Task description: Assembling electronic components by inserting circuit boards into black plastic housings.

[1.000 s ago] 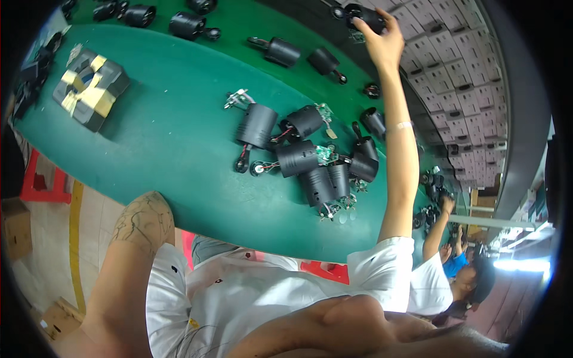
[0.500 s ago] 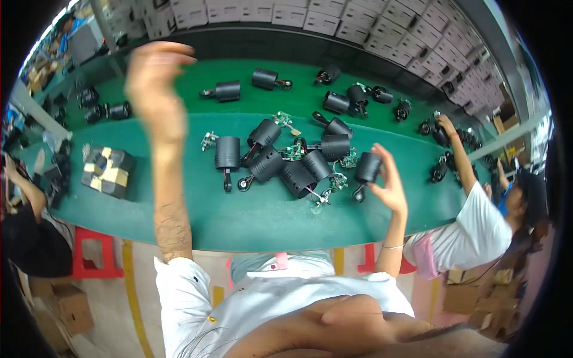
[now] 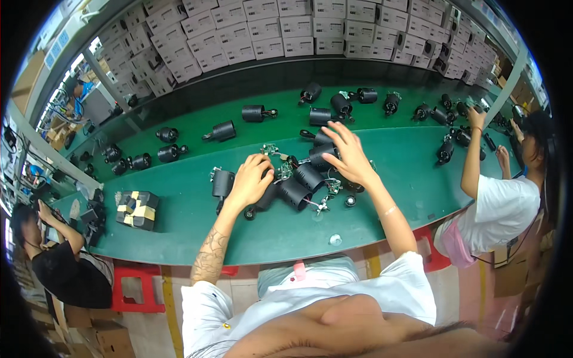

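The left hand [image 3: 252, 182] is half curled over the nine o'clock side of a heap of black tubes [image 3: 295, 193]; whether it grips anything is hidden. The right hand [image 3: 352, 158], at two o'clock, is spread wide and looks empty. Green circuit boards [image 3: 285, 172] poke out among the tubes. Farther out, a taped black block [image 3: 150, 219] sits at nine o'clock, stacked boxes [image 3: 265, 30] at twelve.
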The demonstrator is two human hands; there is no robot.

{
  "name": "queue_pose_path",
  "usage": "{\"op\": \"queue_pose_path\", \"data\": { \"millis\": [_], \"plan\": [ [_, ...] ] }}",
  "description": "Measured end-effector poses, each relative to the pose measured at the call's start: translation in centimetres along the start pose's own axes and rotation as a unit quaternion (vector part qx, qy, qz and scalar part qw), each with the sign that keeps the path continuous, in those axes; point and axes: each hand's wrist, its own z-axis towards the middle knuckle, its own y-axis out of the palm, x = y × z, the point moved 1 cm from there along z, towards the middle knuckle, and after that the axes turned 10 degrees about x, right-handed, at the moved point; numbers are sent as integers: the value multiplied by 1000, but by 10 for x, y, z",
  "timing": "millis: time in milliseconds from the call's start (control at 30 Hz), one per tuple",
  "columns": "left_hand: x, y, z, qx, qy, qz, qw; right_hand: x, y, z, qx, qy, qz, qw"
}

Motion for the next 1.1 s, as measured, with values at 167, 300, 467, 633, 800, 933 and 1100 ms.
{"op": "queue_pose_path", "data": {
  "millis": [167, 300, 467, 633, 800, 933, 1100],
  "plan": [
    [-5, -1, -12, 61, -8, -33, 998, -12, 21, 8, -48, -43, 75, 995],
    [3, -4, -9, 83, -49, -29, 995, -19, 9, 4, -64, -15, 141, 988],
    [5, -3, -8, 96, -89, -8, 991, -17, 4, 6, -45, 19, 250, 967],
    [6, -2, -10, 110, -90, -12, 990, 29, 13, 18, 115, 151, 179, 965],
    [6, 1, -11, 113, -84, -16, 990, 119, 27, 54, 132, 128, -114, 976],
    [5, 1, -9, 112, -73, -15, 991, 161, 42, 67, -73, 115, -190, 972],
    [6, 1, -10, 125, -73, -20, 989, 162, 33, 76, -49, 109, -123, 985]
  ]
}}
